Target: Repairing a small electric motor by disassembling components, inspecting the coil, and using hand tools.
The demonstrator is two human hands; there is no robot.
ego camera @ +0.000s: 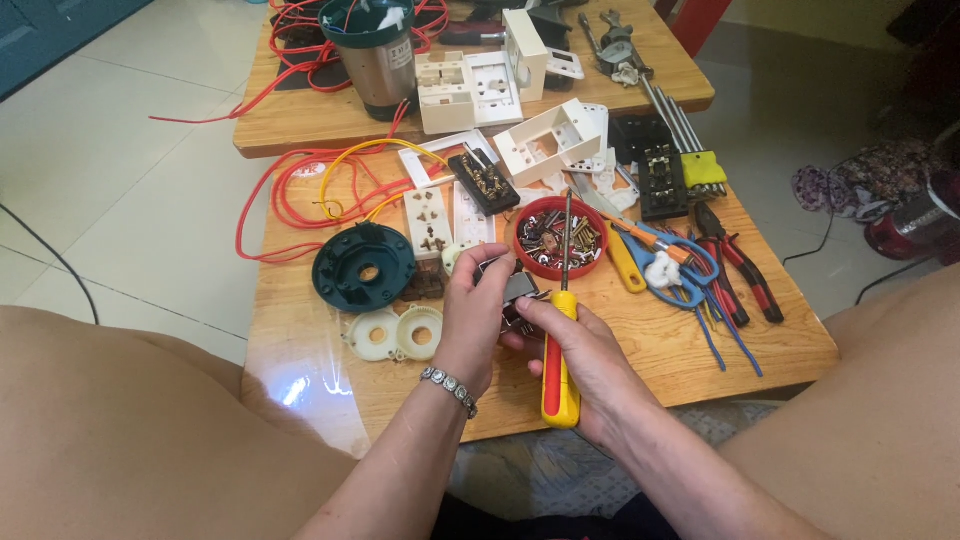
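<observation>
**Small metal part and screwdriver held over a cluttered wooden table**

Left hand curled tight around a small grey metal part, fingers wrapped over its top, bracelet at the wrist. Right hand closed around the yellow-and-red handle of a screwdriver, shaft pointing up and away, tip reaching over the red lid. Both hands touching at the part, held just above the near edge of the table.

Just beyond the hands, a red round lid full of screws. To the left, a dark green round plastic base and two pale plastic discs lying side by side. Behind those, white socket plates and a black terminal block. Loops of red and yellow wire trailing off the left edge. To the right, blue-handled scissors and red-handled pliers, near a set of hex keys in a yellow holder. On the farther table, a steel canister and more white socket housings.
</observation>
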